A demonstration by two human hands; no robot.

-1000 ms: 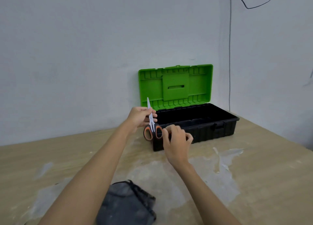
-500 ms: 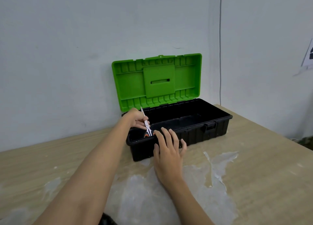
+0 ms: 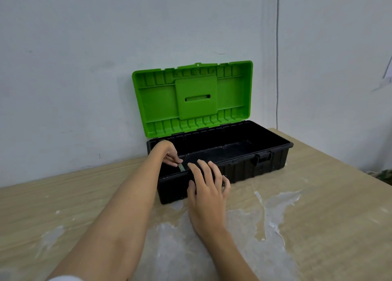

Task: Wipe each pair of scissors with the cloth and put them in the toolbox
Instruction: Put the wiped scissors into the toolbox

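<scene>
Wood-grain counter point(image 3: 63, 196), streaked with pale patches, is carrying everything. Reaching over the near wall at the toolbox's left end, the left hand point(image 3: 169, 153) is making a closed grip, its fingertips pinching the blade of the scissors point(image 3: 181, 167); only a short metal strip is showing, the handles hidden inside the box. Just right of that grip, the right hand point(image 3: 206, 187) is lying with straight, spread fingers over the front rim, holding nothing. Beyond both hands the black toolbox point(image 3: 254, 168) is standing open, its green lid point(image 3: 193, 98) leaning upright against the white wall point(image 3: 84, 47).
</scene>
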